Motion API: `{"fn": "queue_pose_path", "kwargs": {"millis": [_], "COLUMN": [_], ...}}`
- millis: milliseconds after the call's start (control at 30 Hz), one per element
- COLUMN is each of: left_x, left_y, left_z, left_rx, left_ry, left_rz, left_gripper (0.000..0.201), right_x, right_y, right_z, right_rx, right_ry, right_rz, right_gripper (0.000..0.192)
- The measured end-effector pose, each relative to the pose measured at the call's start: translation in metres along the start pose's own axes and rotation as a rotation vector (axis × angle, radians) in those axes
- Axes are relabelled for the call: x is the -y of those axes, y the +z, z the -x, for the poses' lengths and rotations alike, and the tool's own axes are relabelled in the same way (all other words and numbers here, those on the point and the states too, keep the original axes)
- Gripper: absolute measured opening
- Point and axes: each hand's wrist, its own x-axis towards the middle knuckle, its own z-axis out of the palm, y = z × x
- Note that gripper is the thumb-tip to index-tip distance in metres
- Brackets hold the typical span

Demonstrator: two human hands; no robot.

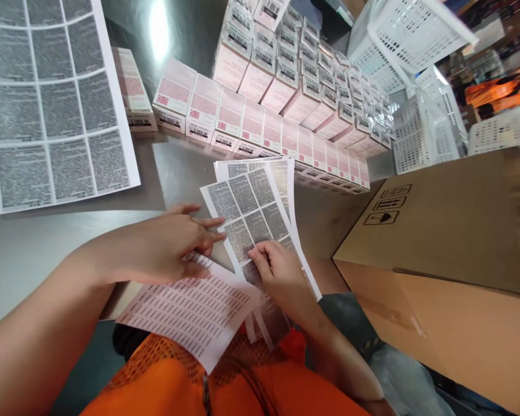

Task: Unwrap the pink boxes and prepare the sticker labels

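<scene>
Head view: nearest the camera an orange vest (190, 381) fills the bottom edge. Just above it a sheet of small labels (190, 312) hangs over the near edge of the table (34, 248). The left hand (169, 242) lies flat on that sheet, fingers stretched out and together, their tips touching the left edge of a sticker sheet (251, 214) printed with grey text blocks. The right hand (277, 268) presses on the lower part of this sticker sheet, fingers curled with thumb and forefinger pinched at one sticker. More such sheets lie under it. To the right stands a cardboard box (450, 231). Further back, rows of pink boxes (286, 115) are lined up on the table, a large sticker sheet (52, 104) lies at far left, and white baskets (416, 69) stand behind.
</scene>
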Motion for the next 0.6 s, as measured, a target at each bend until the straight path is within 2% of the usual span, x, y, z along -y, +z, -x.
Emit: {"fn": "queue_pose_path", "kwargs": {"millis": [433,600], "left_x": [-0.004,-0.004], "left_y": [-0.004,-0.003], "left_z": [-0.001,-0.002], "left_rx": [0.061,0.052], "left_ry": [-0.04,-0.034], "left_rz": [-0.064,-0.057], "left_gripper": [0.027,0.028], "right_x": [0.005,-0.001], "right_y": [0.008,0.019], "right_z": [0.001,0.003], "right_rx": [-0.042,-0.174], "right_ry": [0.053,0.092], "right_rz": [0.07,0.104], "right_gripper": [0.022,0.011]}}
